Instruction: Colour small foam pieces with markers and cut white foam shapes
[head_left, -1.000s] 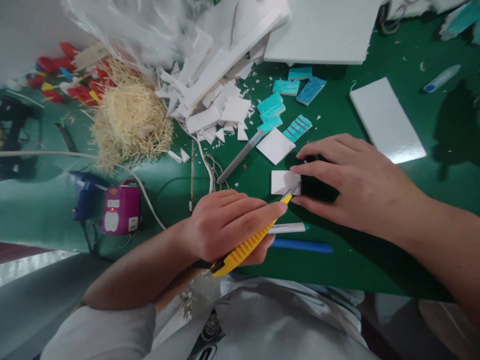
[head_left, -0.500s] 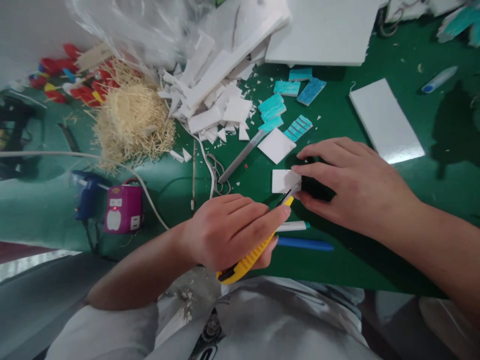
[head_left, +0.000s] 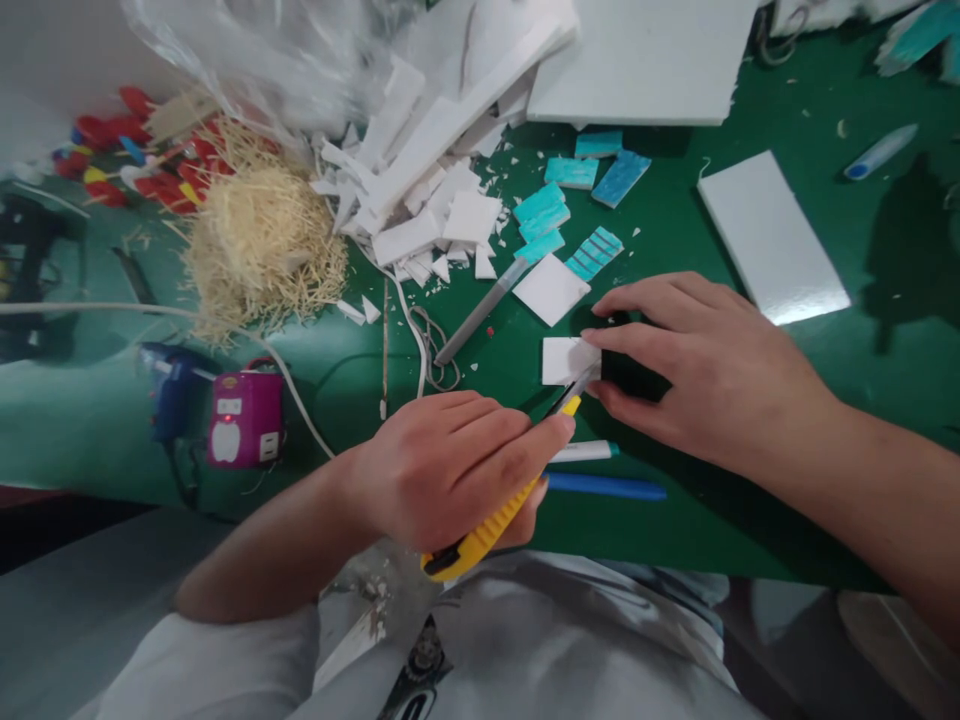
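My left hand (head_left: 450, 465) is closed around a yellow box cutter (head_left: 487, 525), its blade pointing up and right. The blade tip rests at the right end of a small white foam piece (head_left: 564, 361) lying on the green table. The fingertips and thumb of my right hand (head_left: 705, 370) press on that same end, either side of the blade. Just above lies another white foam square (head_left: 552, 290). Below it are a white marker (head_left: 585, 452), partly behind my left hand, and a blue pen (head_left: 607, 487).
Teal-painted foam pieces (head_left: 540, 212) and a grey pen (head_left: 480, 312) lie beyond the hands. Foam scraps (head_left: 409, 220), a wood-shaving nest (head_left: 262, 240), a glue gun (head_left: 176, 385) and a purple power adapter (head_left: 245, 420) sit leftward. A white block (head_left: 776, 240) lies right.
My left hand has drawn the box cutter slightly down and to the left, the blade sliding along the foam's right end. My right hand has kept its place.
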